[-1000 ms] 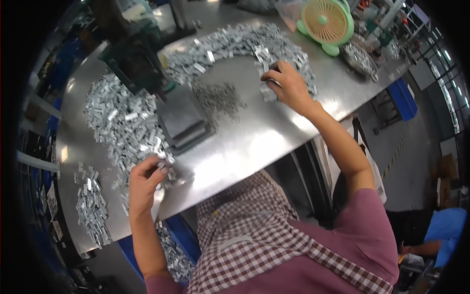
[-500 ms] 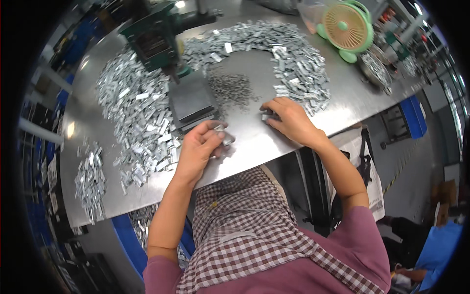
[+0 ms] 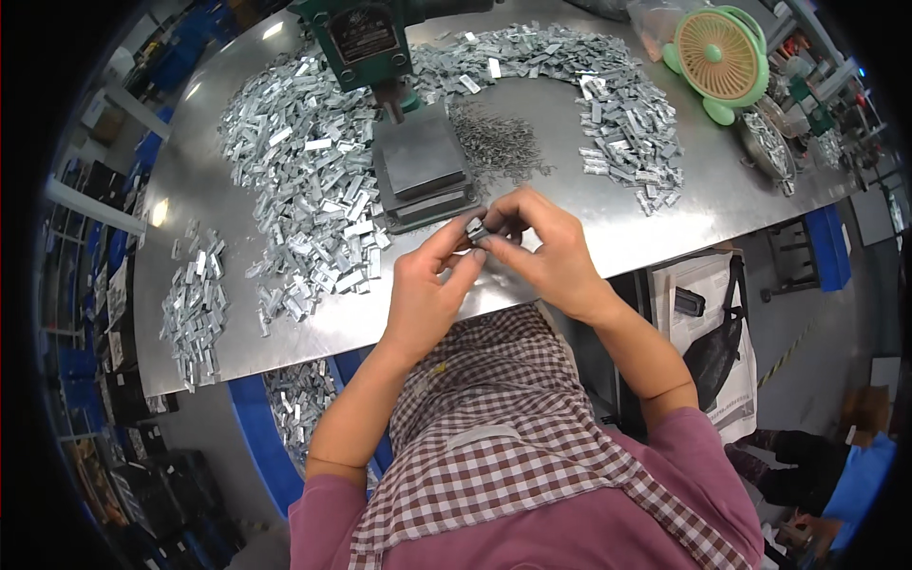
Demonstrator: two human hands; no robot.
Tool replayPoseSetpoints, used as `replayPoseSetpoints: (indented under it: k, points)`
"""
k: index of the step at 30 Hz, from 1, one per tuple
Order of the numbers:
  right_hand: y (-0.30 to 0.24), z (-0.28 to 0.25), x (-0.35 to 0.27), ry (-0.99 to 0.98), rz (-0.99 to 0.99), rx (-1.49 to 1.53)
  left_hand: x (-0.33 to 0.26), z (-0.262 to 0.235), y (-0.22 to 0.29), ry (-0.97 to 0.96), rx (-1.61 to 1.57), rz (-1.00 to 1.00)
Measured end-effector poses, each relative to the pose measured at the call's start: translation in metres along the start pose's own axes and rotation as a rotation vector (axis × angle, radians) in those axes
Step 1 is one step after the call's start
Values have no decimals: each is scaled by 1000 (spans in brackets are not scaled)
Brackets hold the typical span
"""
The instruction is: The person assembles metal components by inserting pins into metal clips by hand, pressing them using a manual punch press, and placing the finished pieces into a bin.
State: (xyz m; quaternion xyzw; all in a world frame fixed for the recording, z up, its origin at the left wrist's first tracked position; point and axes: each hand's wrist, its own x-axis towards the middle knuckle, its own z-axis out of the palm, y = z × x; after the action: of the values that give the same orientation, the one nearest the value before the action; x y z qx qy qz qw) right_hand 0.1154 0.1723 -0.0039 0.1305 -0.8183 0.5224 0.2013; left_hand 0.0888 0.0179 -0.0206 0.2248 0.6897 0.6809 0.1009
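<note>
Both of my hands meet above the near part of the steel table (image 3: 275, 356), just in front of the press's metal base. Between their fingertips is a small grey metal piece (image 3: 478, 229). My left hand (image 3: 425, 290) pinches it from the left with thumb and forefinger. From the right, my right hand (image 3: 553, 249) grips it too, its other fingers curled under and partly hidden. The green press (image 3: 364, 43) stands beyond, with a flat steel block (image 3: 423, 157) on its base. Beside the block lies a heap of tiny dark pins (image 3: 496, 142).
Loose rectangular metal pieces (image 3: 309, 180) spread left of the press and behind it; more pieces (image 3: 627, 133) lie at the right. A smaller heap (image 3: 195, 309) sits near the left edge. A green fan (image 3: 717, 57) and a metal bowl (image 3: 768, 150) stand far right. Below is a blue bin (image 3: 255, 432).
My hands were apart, each with small metal in the fingers; the right has moved left and the two now meet on one piece. The whole view has shifted slightly.
</note>
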Motion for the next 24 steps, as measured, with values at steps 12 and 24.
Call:
replayPoseSetpoints:
  k: [12, 24]
  points:
    - [96, -76, 27, -102, -144, -827, 36, -34, 13, -29, 38, 31]
    - [61, -58, 61, -175, -140, -563, 72, -53, 8, 68, 616, 205]
